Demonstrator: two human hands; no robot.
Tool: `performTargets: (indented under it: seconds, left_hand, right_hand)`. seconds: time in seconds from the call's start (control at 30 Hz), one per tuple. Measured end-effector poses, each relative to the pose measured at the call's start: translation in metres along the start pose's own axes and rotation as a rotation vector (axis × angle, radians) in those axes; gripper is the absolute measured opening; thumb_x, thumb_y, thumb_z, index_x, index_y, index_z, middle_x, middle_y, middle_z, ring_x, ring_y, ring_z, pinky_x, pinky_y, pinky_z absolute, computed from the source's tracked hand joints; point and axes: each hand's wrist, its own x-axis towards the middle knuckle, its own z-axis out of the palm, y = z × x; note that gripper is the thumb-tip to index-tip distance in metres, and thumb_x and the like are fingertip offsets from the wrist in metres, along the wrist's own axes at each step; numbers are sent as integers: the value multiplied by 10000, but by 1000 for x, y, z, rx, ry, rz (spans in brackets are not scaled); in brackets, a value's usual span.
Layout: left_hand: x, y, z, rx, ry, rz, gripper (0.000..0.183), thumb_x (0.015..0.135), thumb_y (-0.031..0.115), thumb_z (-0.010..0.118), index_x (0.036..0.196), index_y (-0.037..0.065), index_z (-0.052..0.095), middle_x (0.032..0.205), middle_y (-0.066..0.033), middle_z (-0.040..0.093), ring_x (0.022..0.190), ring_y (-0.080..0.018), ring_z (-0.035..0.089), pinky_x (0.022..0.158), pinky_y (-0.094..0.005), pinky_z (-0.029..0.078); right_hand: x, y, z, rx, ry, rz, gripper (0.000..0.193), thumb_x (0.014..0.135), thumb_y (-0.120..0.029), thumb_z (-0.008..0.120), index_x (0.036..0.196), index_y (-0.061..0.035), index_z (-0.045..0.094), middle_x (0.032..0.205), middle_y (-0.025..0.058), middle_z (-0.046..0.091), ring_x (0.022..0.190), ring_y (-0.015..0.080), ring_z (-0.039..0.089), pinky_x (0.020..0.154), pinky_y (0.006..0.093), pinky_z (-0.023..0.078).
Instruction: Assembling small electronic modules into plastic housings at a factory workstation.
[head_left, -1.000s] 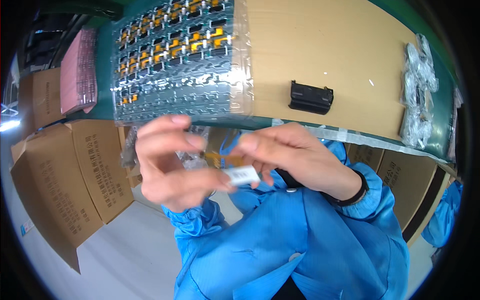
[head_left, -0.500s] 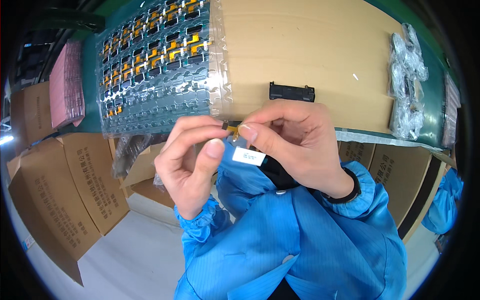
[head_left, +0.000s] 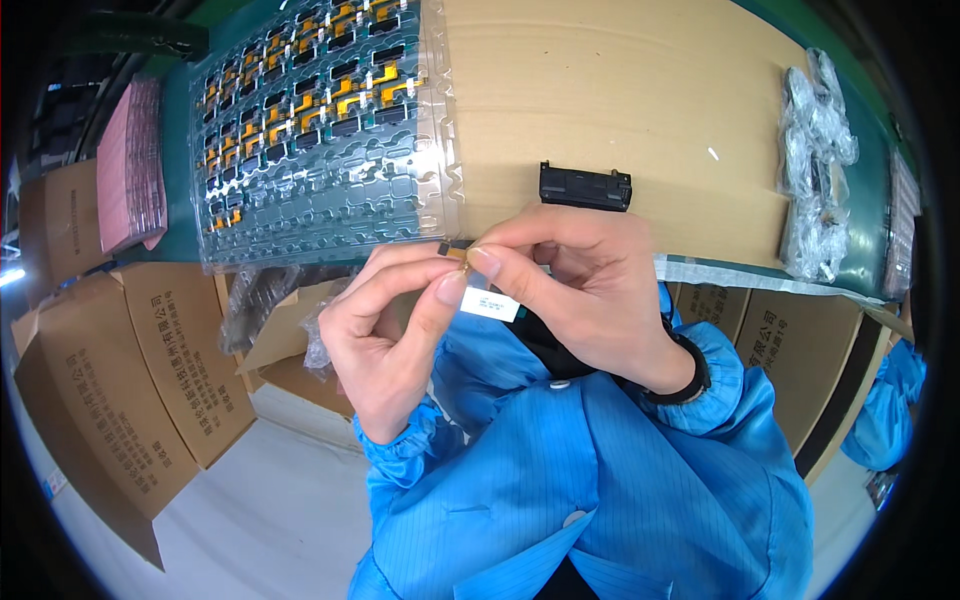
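Close in front of my chest I hold a small flat display module (head_left: 488,303) with a white printed face and an orange flex cable (head_left: 458,253). The thumb and forefinger of my right hand (head_left: 590,290) pinch it at its upper edge, where the cable joins. My left hand (head_left: 385,325) is closed at the cable side, thumb and forefinger together at the module's left edge. Fingertips partly hide the cable. Just beyond my right hand, a black rectangular plastic fixture (head_left: 585,187) lies on the cardboard sheet (head_left: 620,90).
At the left, a clear plastic tray (head_left: 320,195) holds rows of similar modules with orange cables. Pink sheets in a stack (head_left: 132,170) stand farther left. Plastic-wrapped parts (head_left: 815,165) lie at the right. Open cardboard boxes (head_left: 130,370) sit below the table edge.
My left thumb and forefinger have closed in on the module's edge. The module and both hands have shifted slightly left, and its white face is more level.
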Motion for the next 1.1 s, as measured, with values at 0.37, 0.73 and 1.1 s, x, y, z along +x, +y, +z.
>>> performTargets:
  seconds: [0.37,0.73,1.1]
  left_hand:
    - [3,4,-9,593,98,494,121,764,-44,732,877,-4,716,860,-97,701,848,-239,635,810,-337,469]
    - [29,-18,-10,1058,385,461,162,814,-7,701,970,38,707,893,-74,691,775,-215,618,733,-314,472]
    - [36,-9,83,526,58,231,145,881,100,682,997,17,661,802,-110,601,652,-268,575,558,-357,428]
  right_hand:
    - [11,-10,-7,39,-223,418,178,921,-134,684,900,43,703,709,39,660,583,54,552,505,205,407]
    - [0,-24,-59,-36,-100,310,153,939,-132,660,956,18,688,762,22,668,651,55,567,552,206,429]
    - [-3,-34,-95,-124,96,232,97,938,-104,628,947,-8,621,856,16,654,773,67,601,637,217,462]
